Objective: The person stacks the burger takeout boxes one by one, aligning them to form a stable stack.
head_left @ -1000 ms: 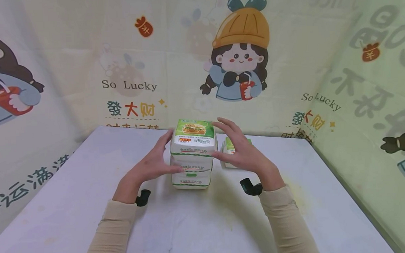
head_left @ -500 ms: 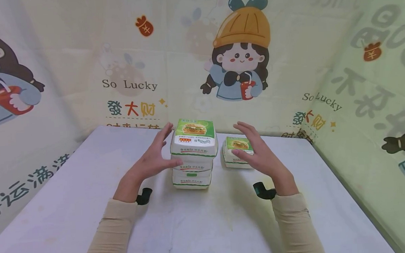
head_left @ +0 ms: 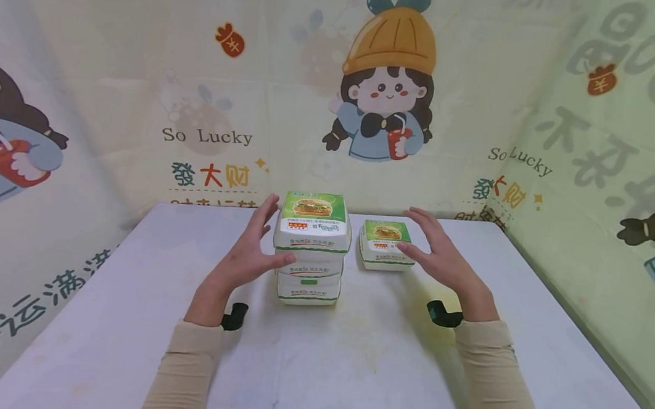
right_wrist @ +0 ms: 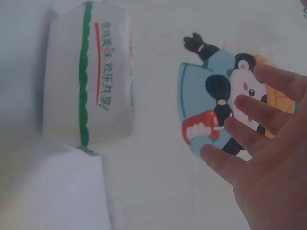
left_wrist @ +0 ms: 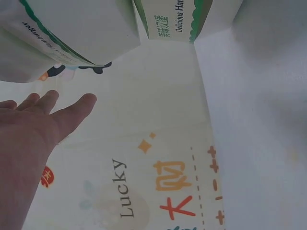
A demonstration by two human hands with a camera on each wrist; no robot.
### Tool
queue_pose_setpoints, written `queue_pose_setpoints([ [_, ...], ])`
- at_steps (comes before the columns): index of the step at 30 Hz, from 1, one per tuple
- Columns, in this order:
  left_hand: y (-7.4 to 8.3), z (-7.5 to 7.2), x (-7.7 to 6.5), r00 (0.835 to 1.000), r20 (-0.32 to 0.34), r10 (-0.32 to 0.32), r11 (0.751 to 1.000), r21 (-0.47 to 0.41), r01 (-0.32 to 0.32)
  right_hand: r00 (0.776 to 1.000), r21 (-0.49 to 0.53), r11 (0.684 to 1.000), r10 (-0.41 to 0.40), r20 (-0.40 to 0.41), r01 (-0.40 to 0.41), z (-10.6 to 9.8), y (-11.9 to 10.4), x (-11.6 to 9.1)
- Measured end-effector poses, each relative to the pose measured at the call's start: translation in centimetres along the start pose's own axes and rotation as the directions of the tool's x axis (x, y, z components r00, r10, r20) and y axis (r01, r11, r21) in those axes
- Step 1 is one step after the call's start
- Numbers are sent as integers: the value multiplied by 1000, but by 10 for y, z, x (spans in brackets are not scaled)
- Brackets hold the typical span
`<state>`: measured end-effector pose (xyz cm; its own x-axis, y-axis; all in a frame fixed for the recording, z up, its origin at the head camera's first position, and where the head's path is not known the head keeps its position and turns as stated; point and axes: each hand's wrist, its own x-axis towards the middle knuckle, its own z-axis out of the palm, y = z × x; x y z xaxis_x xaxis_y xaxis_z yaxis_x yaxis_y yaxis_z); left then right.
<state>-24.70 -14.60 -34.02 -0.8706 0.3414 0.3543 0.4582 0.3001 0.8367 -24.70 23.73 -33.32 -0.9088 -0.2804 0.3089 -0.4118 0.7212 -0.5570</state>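
Green-and-white paper burger boxes [head_left: 311, 227] stand stacked on the table, the uppermost showing a printed burger on its lid. At the stack's left side is my left hand [head_left: 240, 261], fingers extended and thumb apart, its thumb overlapping the stack's front edge. The left wrist view shows a gap between those fingers [left_wrist: 79, 108] and the nearest box wall [left_wrist: 86, 28]. A single matching burger box [head_left: 385, 245] sits to the right of the stack. My right hand [head_left: 447, 260] hovers by its right side with spread fingers and holds nothing; its thumb overlaps the box's right edge.
The white table [head_left: 325, 365] runs back to a cream printed cloth wall [head_left: 289, 107], which also closes both sides. A narrow strip of tabletop separates the stack from the single box. Black camera mounts [head_left: 444, 314] protrude inward from both wrists.
My right hand has left the stack's right side and moved right, past the single box, uncovering it. My left hand has drawn slightly away from the stack, which stays in place.
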Motion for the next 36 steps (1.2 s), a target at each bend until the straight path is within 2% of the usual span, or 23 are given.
queue_pose_setpoints([
  [8,2,0,1,1000,0,0,1000,-14,0,999,10,1000,26,22,-26,3,10,6],
  [21,3,5,7,1000,12,-1,998,-64,1,993,-1,996,88,79,-88,23,27,14],
  [28,4,6,7,1000,19,-8,997,-76,9,988,-26,997,76,136,-73,36,34,12],
  [36,1,9,9,999,18,-32,993,-117,34,981,-86,994,80,174,-66,40,33,11],
])
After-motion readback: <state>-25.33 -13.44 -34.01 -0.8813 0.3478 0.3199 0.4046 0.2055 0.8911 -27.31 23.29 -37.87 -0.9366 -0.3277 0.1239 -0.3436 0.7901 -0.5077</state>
